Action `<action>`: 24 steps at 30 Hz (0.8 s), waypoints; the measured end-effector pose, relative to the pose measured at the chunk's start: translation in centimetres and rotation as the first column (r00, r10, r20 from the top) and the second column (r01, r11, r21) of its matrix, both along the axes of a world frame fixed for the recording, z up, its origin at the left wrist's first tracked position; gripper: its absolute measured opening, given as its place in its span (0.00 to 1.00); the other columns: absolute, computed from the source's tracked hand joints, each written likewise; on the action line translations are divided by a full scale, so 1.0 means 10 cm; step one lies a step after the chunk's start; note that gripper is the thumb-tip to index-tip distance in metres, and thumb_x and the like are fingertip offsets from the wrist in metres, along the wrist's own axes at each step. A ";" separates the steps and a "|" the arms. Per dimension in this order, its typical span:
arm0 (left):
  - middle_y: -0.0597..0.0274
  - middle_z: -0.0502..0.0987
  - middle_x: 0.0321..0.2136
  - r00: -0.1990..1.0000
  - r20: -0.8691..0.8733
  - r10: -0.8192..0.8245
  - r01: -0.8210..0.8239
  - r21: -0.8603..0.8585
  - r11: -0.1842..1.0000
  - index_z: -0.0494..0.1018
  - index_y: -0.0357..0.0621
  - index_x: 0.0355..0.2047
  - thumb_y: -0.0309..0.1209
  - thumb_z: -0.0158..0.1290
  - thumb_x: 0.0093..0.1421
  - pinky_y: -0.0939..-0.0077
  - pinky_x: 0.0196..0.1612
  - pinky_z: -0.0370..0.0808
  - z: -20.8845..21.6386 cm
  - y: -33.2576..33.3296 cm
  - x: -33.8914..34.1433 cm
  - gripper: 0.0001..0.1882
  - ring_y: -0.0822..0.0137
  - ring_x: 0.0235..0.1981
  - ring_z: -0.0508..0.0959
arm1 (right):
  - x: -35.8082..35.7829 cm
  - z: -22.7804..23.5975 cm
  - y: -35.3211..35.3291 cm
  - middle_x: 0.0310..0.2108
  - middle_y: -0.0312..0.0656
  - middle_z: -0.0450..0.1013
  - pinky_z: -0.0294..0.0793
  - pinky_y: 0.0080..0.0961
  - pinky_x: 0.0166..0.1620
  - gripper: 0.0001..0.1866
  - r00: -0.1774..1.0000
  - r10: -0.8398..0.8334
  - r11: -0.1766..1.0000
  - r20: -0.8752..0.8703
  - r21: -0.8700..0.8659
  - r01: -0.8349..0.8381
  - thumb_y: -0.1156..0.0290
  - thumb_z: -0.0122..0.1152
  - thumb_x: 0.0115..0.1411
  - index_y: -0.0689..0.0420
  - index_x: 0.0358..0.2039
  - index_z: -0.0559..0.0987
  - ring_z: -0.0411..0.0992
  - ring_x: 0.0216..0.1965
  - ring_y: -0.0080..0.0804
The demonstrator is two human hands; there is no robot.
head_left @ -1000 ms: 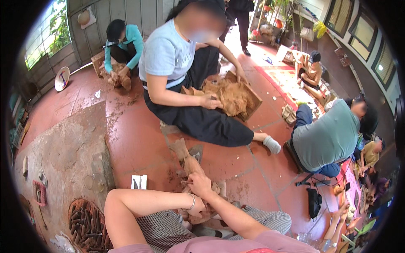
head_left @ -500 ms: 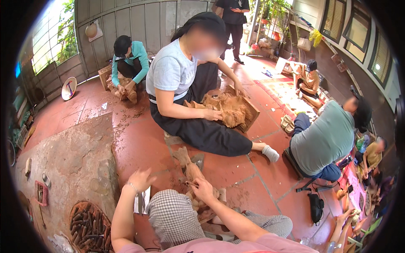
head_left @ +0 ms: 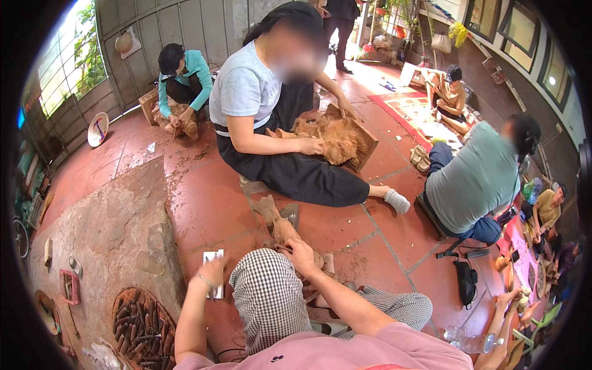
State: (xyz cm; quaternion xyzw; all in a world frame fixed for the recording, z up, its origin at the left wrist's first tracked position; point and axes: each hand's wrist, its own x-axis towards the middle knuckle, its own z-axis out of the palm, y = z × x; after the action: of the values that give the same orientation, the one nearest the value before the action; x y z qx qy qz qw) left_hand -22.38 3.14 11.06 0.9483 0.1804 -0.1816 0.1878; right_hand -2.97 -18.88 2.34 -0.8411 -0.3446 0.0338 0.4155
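Note:
My left hand [head_left: 211, 271] is over a white sheet [head_left: 213, 292] on the floor, to the left of my checkered knee. Its fingers look loosely apart and somewhat blurred, and I see nothing held in them. A small dark thing lies on the sheet by the fingertips. My right hand [head_left: 300, 256] is closed beside a brown wood carving [head_left: 283, 229] that lies between my legs. The fingertips pinch a small, thin brown piece I cannot make out. My knee and right hand hide part of the carving.
A round basket of dark-handled tools [head_left: 139, 327] stands at the lower left, near a glass jar [head_left: 150, 263] on a stone slab [head_left: 111, 228]. Ahead, a seated person works on a large brown carving [head_left: 336, 139]. Other people sit around the tiled floor; a black bag [head_left: 465, 282] lies right.
My left hand has come down and slightly right onto the white sheet. My right hand has shifted up a little along the carving. The whole view has tilted slightly.

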 end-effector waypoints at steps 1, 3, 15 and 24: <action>0.42 0.70 0.54 0.948 0.316 -0.030 -0.001 0.099 0.995 0.62 0.37 0.60 0.35 0.52 0.60 0.56 0.54 0.71 0.32 -0.01 0.16 0.29 0.43 0.53 0.72 | -0.01 0.02 0.00 0.30 0.46 0.75 0.73 0.36 0.36 0.09 1.000 -0.003 1.000 -0.001 -0.007 0.003 0.67 0.66 0.52 0.59 0.29 0.77 0.74 0.34 0.44; 0.42 0.71 0.53 0.733 0.657 -0.176 -0.015 0.274 0.962 0.64 0.37 0.58 0.36 0.54 0.60 0.55 0.55 0.70 0.98 -0.19 0.46 0.28 0.44 0.53 0.71 | -0.01 0.00 0.03 0.30 0.46 0.75 0.73 0.36 0.37 0.09 1.000 -0.003 1.000 0.005 -0.007 0.003 0.67 0.65 0.52 0.58 0.29 0.78 0.75 0.34 0.44; 0.49 0.73 0.49 0.119 0.168 -0.979 0.990 0.049 0.129 0.60 0.40 0.61 0.42 0.54 0.57 0.55 0.52 0.68 1.28 -2.38 1.26 0.34 0.54 0.50 0.74 | -0.05 0.00 0.04 0.29 0.44 0.75 0.74 0.38 0.37 0.07 0.998 -0.064 0.996 -0.024 0.063 0.065 0.72 0.66 0.50 0.58 0.28 0.77 0.75 0.34 0.46; 0.49 0.74 0.47 0.307 0.010 -0.952 0.951 -0.043 0.307 0.55 0.50 0.66 0.39 0.55 0.56 0.52 0.51 0.69 0.51 -2.30 1.30 0.38 0.50 0.48 0.76 | -0.03 -0.01 0.03 0.29 0.45 0.75 0.73 0.39 0.36 0.07 0.998 -0.044 0.997 -0.044 0.062 0.046 0.71 0.65 0.51 0.58 0.28 0.76 0.74 0.33 0.47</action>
State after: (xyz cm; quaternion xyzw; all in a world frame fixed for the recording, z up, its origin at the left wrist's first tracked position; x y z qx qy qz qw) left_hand -9.39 -19.88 16.13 0.8672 -0.4144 -0.2690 0.0626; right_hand -3.29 -18.58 2.29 -0.8343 -0.3175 0.0316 0.4496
